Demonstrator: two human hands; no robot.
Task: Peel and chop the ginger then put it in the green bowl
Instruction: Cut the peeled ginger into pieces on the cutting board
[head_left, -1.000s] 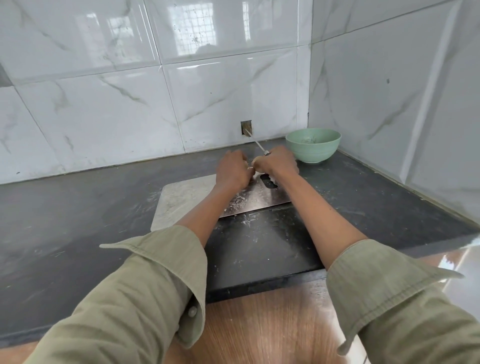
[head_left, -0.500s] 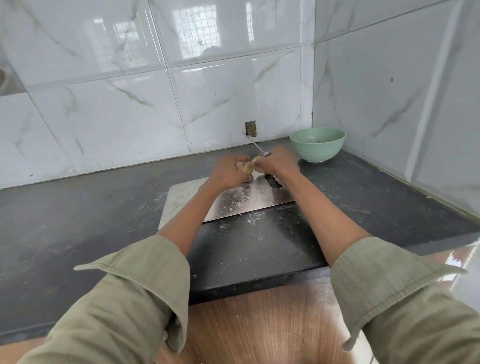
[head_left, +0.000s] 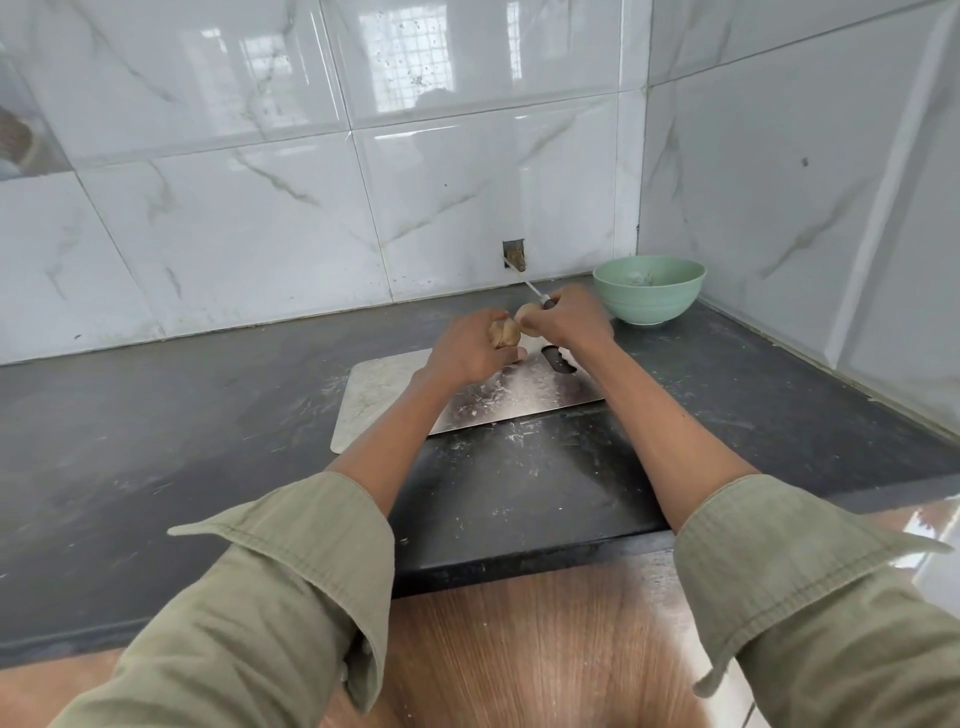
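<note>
Above a shiny, scrap-flecked steel board (head_left: 519, 395) on the dark matte counter (head_left: 156, 441), the left hand (head_left: 467, 348) has its grip curled around knobbly tan ginger (head_left: 504, 332). The right hand (head_left: 569, 322) pinches a thin knife (head_left: 530, 286) against it. A round, smooth green bowl (head_left: 649, 288) sits near, in the tiled corner.
</note>
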